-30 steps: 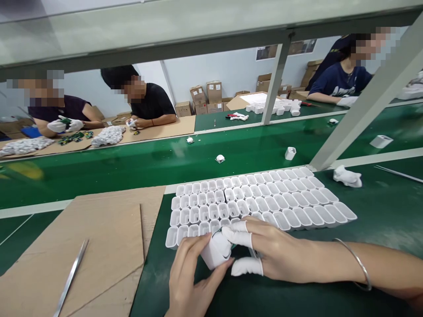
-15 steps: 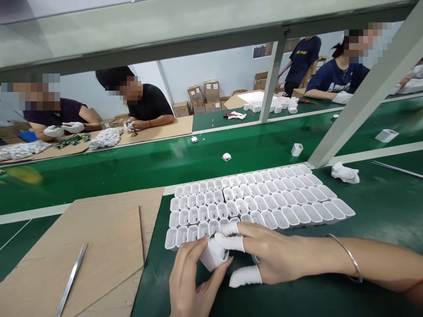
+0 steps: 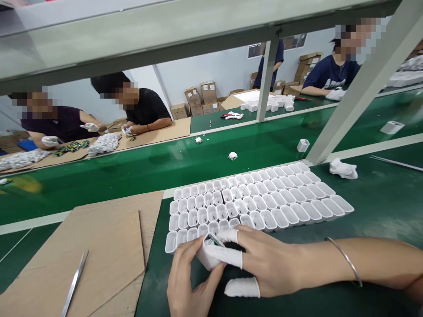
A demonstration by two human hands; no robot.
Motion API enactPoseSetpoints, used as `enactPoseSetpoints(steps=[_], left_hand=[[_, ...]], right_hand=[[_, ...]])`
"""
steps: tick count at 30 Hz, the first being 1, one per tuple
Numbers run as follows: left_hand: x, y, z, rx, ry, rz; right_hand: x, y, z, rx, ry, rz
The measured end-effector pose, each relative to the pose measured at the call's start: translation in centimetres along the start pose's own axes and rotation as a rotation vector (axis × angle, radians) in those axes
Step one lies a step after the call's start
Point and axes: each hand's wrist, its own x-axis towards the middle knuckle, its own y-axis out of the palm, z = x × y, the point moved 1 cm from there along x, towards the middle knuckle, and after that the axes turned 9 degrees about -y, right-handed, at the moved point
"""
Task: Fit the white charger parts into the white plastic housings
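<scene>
My left hand (image 3: 193, 277) grips a white plastic case (image 3: 209, 256) between thumb and fingers, its open end tilted up. Inside the opening, part of a green circuit board (image 3: 211, 240) shows. My right hand (image 3: 264, 259) wears white finger covers; two covered fingers lie against the case at its opening, while the covered thumb is spread apart below. Whether the right fingers pinch anything is hidden. Just behind both hands stand rows of open white cases (image 3: 257, 202) on the green table (image 3: 280, 295).
Tweezers (image 3: 75, 281) lie on cardboard (image 3: 109, 246) at left. Behind the cases runs a green conveyor (image 3: 158, 163) carrying small white-topped parts (image 3: 232, 156) and white cases (image 3: 303, 145). A slanted post (image 3: 357, 83) rises at right. Several people are across the line.
My right fingers have shifted at the case's mouth, and the board now sits inside it with the opening more visible. Items on the conveyor have moved slightly right.
</scene>
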Motion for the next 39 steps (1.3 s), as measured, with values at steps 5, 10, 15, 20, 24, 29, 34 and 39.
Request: enactPoseSetpoints(steps=[5, 10, 15, 20, 24, 29, 34, 39], left_hand=[[-0.2, -0.1, 0.4, 0.019, 0.036, 0.035], [0.2, -0.3, 0.6, -0.015, 0.179, 0.004], [0.1, -0.2, 0.6, -0.098, 0.106, -0.042], [0.0, -0.6, 1.3, -0.023, 0.149, -0.002], [-0.1, -0.6, 1.4, -0.04, 0.095, -0.004], [-0.2, 0.0, 0.6, -0.1, 0.04, 0.019], [-0.9, 0.8, 0.6, -0.221, -0.146, 0.09], [-1.1, 2.0, 0.8, -0.35, -0.19, 0.09]], right_hand=[[-0.2, -0.2, 0.2, 0.107, 0.057, 0.041], [0.4, -1.3, 0.4, 0.34, 0.185, 0.159], [0.2, -0.7, 0.3, 0.231, 0.079, -0.029], [-0.1, 0.0, 0.3, 0.09, -0.023, -0.101], [0.2, -0.3, 0.4, 0.047, -0.025, 0.062], [0.5, -1.0, 0.3, 0.045, 0.01, 0.051], [0.6, -0.9, 0.0, 0.128, 0.178, -0.03], [0.5, -1.7, -0.2, 0.194, 0.254, 0.072]])
